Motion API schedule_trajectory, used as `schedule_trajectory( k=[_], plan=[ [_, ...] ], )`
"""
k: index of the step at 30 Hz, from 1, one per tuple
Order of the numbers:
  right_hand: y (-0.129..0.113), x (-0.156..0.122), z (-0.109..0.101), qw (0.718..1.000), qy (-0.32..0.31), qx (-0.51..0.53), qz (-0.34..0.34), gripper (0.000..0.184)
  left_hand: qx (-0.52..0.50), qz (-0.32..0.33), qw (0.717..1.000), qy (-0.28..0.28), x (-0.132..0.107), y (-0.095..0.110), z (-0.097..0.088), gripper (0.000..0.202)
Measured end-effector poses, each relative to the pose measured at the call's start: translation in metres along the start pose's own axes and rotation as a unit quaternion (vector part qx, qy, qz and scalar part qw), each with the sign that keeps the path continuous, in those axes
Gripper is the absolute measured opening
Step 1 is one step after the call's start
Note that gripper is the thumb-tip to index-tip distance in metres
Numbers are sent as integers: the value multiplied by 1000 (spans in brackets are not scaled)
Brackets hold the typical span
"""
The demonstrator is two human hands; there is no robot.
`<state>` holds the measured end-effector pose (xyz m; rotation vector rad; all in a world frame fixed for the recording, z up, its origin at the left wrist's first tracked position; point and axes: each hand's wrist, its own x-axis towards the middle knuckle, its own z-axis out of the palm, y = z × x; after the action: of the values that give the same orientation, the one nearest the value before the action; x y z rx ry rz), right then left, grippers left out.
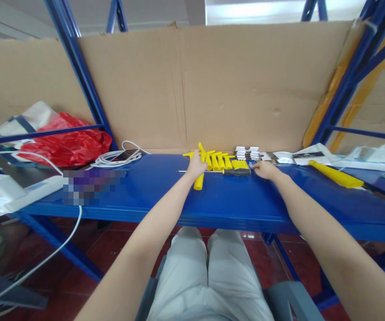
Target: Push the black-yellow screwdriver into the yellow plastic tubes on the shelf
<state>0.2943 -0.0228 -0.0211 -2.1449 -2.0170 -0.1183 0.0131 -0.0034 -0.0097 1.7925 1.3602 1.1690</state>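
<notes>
My left hand (196, 166) is wrapped round a yellow T-shaped plastic piece (198, 183), whose stem points toward me. Just right of it, several similar yellow pieces (216, 161) lie side by side in a row. Smaller yellow parts (239, 164) sit at the end of that row. In front of them lies a screwdriver (236, 172) with a dark handle, its thin shaft pointing left. Past the handle end, my right hand (265, 170) rests low at the tabletop with its fingertips pinched together. Whatever is between those fingertips is too small to make out.
White-edged flat packs (247, 152) are stacked against the cardboard panel (232, 89). A yellow-covered blade-like object (336, 174) lies on the right of the blue table (152, 196). To the left are a coiled white cable (113, 158), a power strip (33, 195) and a red plastic bag (70, 141).
</notes>
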Motion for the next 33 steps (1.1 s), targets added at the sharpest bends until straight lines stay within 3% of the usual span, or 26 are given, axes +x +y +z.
schedule_trajectory(
  k=[4,8,14,24,29,33],
  plan=[
    [-2,2,-2,999,36,27,0,43,6,16,1000,-5,0,1,1,67],
    [-4,1,-10,991,77,113,5,25,5,41,999,8,0,0,2,69],
    [-18,-12,-22,970,-24,230,-75,38,13,38,999,6,2,-3,2,66],
    [-15,-10,-16,975,-66,158,-144,36,13,30,999,9,6,-7,2,65],
    [-19,-19,-21,956,-81,269,-88,33,15,24,1000,6,4,-5,1,63],
    [-23,-27,-32,903,-86,419,-31,47,19,13,1000,6,6,-7,2,65]
  ],
)
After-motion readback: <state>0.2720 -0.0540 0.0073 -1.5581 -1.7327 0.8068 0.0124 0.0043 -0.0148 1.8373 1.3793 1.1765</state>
